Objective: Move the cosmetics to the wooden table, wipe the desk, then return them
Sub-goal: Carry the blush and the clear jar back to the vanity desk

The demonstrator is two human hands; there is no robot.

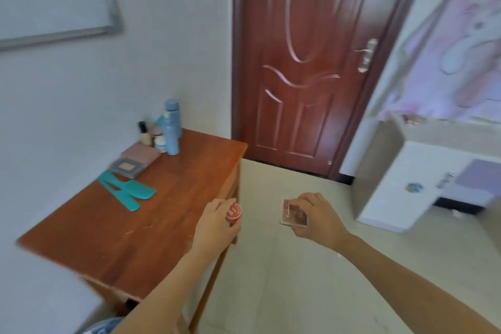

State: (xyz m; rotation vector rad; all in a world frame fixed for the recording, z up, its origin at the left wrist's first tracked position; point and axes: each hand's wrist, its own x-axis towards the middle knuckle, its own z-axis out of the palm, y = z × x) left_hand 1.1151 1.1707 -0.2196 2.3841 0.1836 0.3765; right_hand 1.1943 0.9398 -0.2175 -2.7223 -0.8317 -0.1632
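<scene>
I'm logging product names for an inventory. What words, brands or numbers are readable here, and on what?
None can be read.
Red round tin in the left hand: white lettering, too blurred.
Flat brown case in the right hand: pale script, illegible.
Blue bottles on the wooden table: no readable label.

This is a home, most likely a bedroom. A reddish-brown panelled door [303,62] with a metal lever handle [366,55] fills the upper middle of the frame, set in plain white walls above a pale tiled floor [298,266]. At the upper right hangs a pink and lilac cloth printed with a cartoon rabbit [466,43]. On the left, a small wooden desk [122,230] against the wall carries toiletries: blue bottles [171,130], small jars, flat compacts [127,167] and teal combs [127,192]. A framed white board [54,0] hangs at the upper left.
</scene>
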